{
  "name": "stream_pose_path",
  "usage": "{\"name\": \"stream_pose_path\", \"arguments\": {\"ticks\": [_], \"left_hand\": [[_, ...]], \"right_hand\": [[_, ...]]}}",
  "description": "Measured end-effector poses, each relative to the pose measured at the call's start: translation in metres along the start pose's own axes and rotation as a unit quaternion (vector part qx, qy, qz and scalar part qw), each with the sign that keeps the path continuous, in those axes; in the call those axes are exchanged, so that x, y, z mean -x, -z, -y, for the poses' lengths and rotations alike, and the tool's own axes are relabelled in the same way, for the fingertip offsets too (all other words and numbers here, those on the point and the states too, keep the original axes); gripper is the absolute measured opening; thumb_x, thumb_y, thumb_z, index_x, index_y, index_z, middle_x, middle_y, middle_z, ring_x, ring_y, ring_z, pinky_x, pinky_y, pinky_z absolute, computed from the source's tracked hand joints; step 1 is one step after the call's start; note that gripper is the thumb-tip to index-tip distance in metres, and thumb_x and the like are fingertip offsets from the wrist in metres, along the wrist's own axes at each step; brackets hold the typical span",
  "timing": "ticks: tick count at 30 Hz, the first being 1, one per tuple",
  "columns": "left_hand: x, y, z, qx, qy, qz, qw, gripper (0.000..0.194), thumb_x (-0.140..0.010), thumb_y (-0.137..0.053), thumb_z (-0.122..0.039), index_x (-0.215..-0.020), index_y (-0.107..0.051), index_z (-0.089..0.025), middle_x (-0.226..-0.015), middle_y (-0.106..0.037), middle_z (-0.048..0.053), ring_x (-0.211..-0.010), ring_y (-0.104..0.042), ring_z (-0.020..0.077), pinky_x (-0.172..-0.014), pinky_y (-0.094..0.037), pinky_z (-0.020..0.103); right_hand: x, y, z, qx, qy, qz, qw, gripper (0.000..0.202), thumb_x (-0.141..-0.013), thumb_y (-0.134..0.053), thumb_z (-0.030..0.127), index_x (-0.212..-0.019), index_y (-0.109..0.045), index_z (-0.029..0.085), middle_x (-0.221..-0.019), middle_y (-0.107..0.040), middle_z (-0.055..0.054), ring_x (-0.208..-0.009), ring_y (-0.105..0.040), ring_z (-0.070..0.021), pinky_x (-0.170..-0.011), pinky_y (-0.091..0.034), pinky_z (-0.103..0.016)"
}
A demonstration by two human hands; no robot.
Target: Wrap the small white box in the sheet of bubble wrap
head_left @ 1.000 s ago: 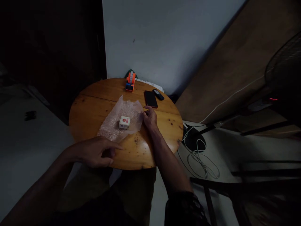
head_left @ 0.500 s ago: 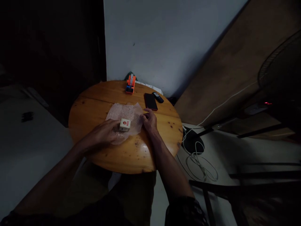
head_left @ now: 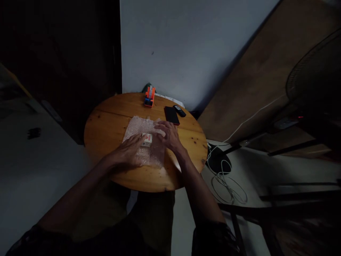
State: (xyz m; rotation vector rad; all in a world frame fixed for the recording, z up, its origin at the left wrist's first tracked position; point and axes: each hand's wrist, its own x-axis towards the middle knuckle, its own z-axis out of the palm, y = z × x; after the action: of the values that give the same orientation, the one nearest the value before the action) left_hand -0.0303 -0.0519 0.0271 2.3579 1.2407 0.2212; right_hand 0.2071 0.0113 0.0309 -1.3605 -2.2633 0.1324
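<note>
A small white box (head_left: 147, 140) with red print sits on a sheet of bubble wrap (head_left: 151, 159), spread on the round wooden table. My left hand (head_left: 130, 150) lies over the left part of the sheet, its fingers stretched out and reaching the box's left side. On the other side my right hand (head_left: 169, 135) is over the sheet's right part, fingers apart and slightly bent, just right of the box. Neither hand is closed around anything. Whether the left fingertips press on the box is hard to tell in the dim light.
An orange tape dispenser (head_left: 149, 96) stands at the table's back edge. A dark phone-like slab (head_left: 172, 115) and a small keypad phone (head_left: 179, 111) lie right of it. White cable (head_left: 226, 188) coils on the floor at right, below a fan (head_left: 314, 71).
The bubble wrap now lies flatter and wider. My right hand has moved from the sheet's right edge inward toward the box, its fingers spreading. The box appears slightly farther right, with my left hand following.
</note>
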Motion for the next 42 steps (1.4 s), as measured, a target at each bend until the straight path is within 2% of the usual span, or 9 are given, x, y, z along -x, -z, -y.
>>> {"name": "stream_pose_path", "arguments": {"ticks": [6,10,15,21,26,30,34,38,42], "left_hand": [[-0.008,-0.002,0.005,0.081,0.014,-0.043,0.996,0.118,-0.07,-0.073,-0.048,-0.162,-0.006,-0.015,-0.168,-0.021,0.018,-0.153,-0.027,0.0344,-0.122,-0.031,0.047],[-0.014,-0.009,0.007,0.072,0.076,-0.077,0.992,0.101,-0.082,-0.06,-0.049,-0.162,-0.009,-0.014,-0.162,-0.035,0.018,-0.148,-0.037,0.0347,-0.117,-0.036,0.048],[-0.018,-0.016,0.006,-0.056,0.051,-0.043,0.996,0.094,-0.077,-0.065,-0.056,-0.157,-0.032,-0.02,-0.165,-0.033,0.013,-0.149,-0.031,0.0384,-0.121,-0.025,0.052],[-0.02,-0.017,0.004,-0.11,0.041,-0.034,0.992,0.084,-0.076,-0.063,-0.064,-0.149,-0.047,-0.023,-0.163,-0.036,0.011,-0.146,-0.032,0.04,-0.117,-0.028,0.055],[-0.02,-0.017,0.004,-0.12,0.044,-0.036,0.991,0.08,-0.076,-0.063,-0.065,-0.145,-0.051,-0.025,-0.163,-0.037,0.01,-0.144,-0.033,0.0389,-0.114,-0.032,0.052],[-0.02,-0.013,0.002,-0.126,0.024,-0.036,0.991,0.075,-0.073,-0.069,-0.06,-0.14,-0.055,-0.028,-0.158,-0.042,0.009,-0.138,-0.039,0.038,-0.11,-0.036,0.051],[-0.02,-0.004,0.001,-0.141,-0.005,-0.023,0.99,0.083,-0.065,-0.076,-0.062,-0.137,-0.056,-0.024,-0.156,-0.043,0.012,-0.134,-0.042,0.0391,-0.106,-0.039,0.05],[-0.019,0.005,-0.001,-0.139,-0.015,-0.012,0.99,0.086,-0.065,-0.075,-0.069,-0.134,-0.057,-0.021,-0.145,-0.052,0.016,-0.13,-0.045,0.0395,-0.105,-0.04,0.053],[-0.025,0.003,0.001,-0.128,-0.031,-0.004,0.991,0.083,-0.067,-0.076,-0.065,-0.136,-0.056,-0.023,-0.142,-0.054,0.018,-0.129,-0.046,0.0422,-0.105,-0.039,0.058]], "right_hand": [[0.0,0.0,0.038,0.016,0.053,0.128,0.99,0.054,-0.08,-0.077,0.037,-0.129,-0.065,0.018,-0.129,-0.068,-0.015,-0.125,-0.057,-0.0342,-0.105,-0.04,-0.05],[0.012,0.0,0.023,-0.04,-0.013,0.035,0.999,0.046,-0.079,-0.075,0.031,-0.123,-0.069,0.019,-0.123,-0.071,-0.012,-0.117,-0.063,-0.0307,-0.102,-0.044,-0.046],[0.048,0.023,-0.037,-0.016,-0.153,-0.165,0.974,0.046,-0.081,-0.07,0.038,-0.122,-0.067,0.018,-0.123,-0.071,-0.013,-0.114,-0.063,-0.0311,-0.102,-0.047,-0.048],[0.081,0.035,-0.066,0.099,-0.256,-0.114,0.955,0.055,-0.083,-0.067,0.037,-0.133,-0.06,0.017,-0.135,-0.063,-0.018,-0.125,-0.058,-0.0368,-0.106,-0.044,-0.059],[0.066,0.031,-0.028,0.082,-0.149,-0.159,0.973,0.045,-0.091,-0.057,0.039,-0.131,-0.061,0.018,-0.14,-0.059,-0.016,-0.129,-0.055,-0.0315,-0.109,-0.044,-0.051],[0.033,0.003,0.016,0.023,-0.04,-0.041,0.998,0.037,-0.094,-0.05,0.026,-0.127,-0.064,0.017,-0.133,-0.065,-0.013,-0.125,-0.059,-0.0269,-0.109,-0.046,-0.045],[-0.003,-0.02,0.043,0.045,-0.048,0.05,0.997,0.044,-0.095,-0.047,0.019,-0.137,-0.057,0.013,-0.139,-0.062,-0.016,-0.125,-0.058,-0.0275,-0.109,-0.045,-0.044],[-0.022,-0.003,0.058,0.086,-0.084,0.027,0.992,0.037,-0.1,-0.047,0.026,-0.129,-0.065,0.014,-0.134,-0.065,-0.016,-0.121,-0.06,-0.0312,-0.104,-0.045,-0.047],[-0.025,0.013,0.08,0.029,0.003,0.006,1.0,0.033,-0.102,-0.045,0.029,-0.122,-0.068,0.018,-0.126,-0.068,-0.011,-0.118,-0.061,-0.0249,-0.103,-0.045,-0.039]]}}
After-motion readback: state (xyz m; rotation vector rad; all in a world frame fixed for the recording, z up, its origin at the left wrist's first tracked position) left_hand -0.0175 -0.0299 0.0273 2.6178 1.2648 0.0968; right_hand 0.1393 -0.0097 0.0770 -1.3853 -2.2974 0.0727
